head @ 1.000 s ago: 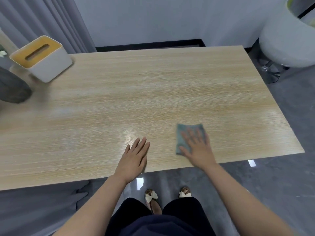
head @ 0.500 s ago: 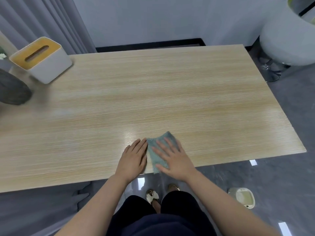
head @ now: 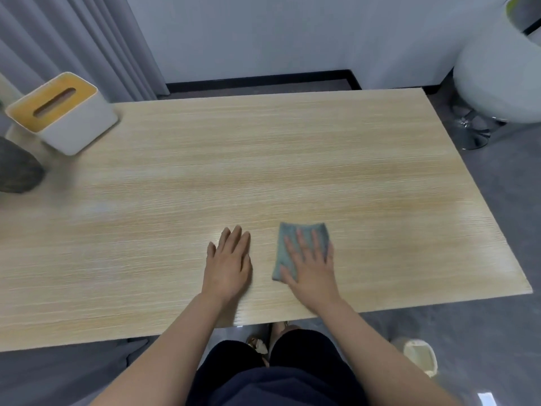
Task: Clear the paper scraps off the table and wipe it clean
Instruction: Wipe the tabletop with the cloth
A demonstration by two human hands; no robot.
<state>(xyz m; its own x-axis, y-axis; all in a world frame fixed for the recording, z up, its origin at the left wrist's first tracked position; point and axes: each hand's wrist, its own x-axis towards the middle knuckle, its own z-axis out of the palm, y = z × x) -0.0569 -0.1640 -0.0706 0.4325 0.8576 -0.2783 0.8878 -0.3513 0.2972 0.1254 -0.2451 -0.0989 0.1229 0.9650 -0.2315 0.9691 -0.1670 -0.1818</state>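
Observation:
A light wooden table (head: 263, 159) fills the view, and I see no paper scraps on it. A grey-blue cloth (head: 285, 247) lies flat near the front edge, right of centre. My right hand (head: 311, 265) presses on the cloth with straight, spread fingers and covers much of it. My left hand (head: 228, 265) rests flat on the bare wood a short way to the left of the cloth, fingers straight and not touching it.
A white tissue box with a yellow-brown lid (head: 61, 112) stands at the table's far left corner, beside a dark grey object (head: 14, 168) at the left edge. A white chair (head: 497, 83) stands off the far right corner. A small bin (head: 418, 356) sits on the floor at the right.
My right hand slid the cloth left until it met my left hand, then back to the right, leaving a gap between them. My left hand stayed in place.

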